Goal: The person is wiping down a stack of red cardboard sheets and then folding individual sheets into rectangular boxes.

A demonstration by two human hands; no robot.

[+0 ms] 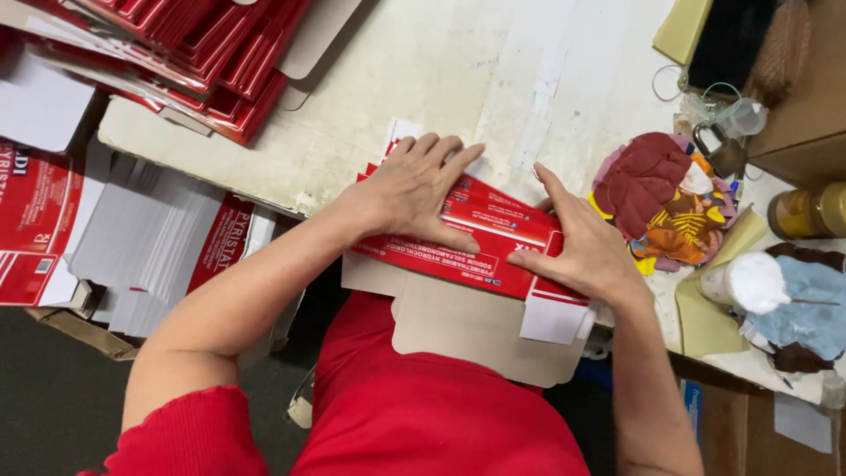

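we press a flat red and white carton blank (476, 242) against the near edge of the bench (423, 70), part of it hanging over our lap, with its plain brown flaps (480, 330) and one white tab (553, 319) pointing toward us. our left hand (414, 189) lies spread and flat on the far end of the blank, fingers apart, holding it down rather than clamping it; our right hand (582, 251) lies over the other end with the thumb pressed to the red panel and the fingers laid along its far edge, open and pressing, not closed round anything. as we judge it, the blank is partly folded: the red panels look doubled over one another, but the flaps lie flat and no box shape stands yet, so most of the forming is left. more work waits too: a heap of red flat blanks (203, 62) sits at the far left corner of the bench, and below its left side a stack of white-backed blanks (141, 251) stands on edge in an open cardboard box (75, 326). to the right lie a bundle of coloured cloth scraps (656, 198), a small clear cup (745, 115), a jar with a golden lid (806, 211) whose contents we cannot make out, and a white bottle (749, 284) lying beside blue cloth (811, 300).
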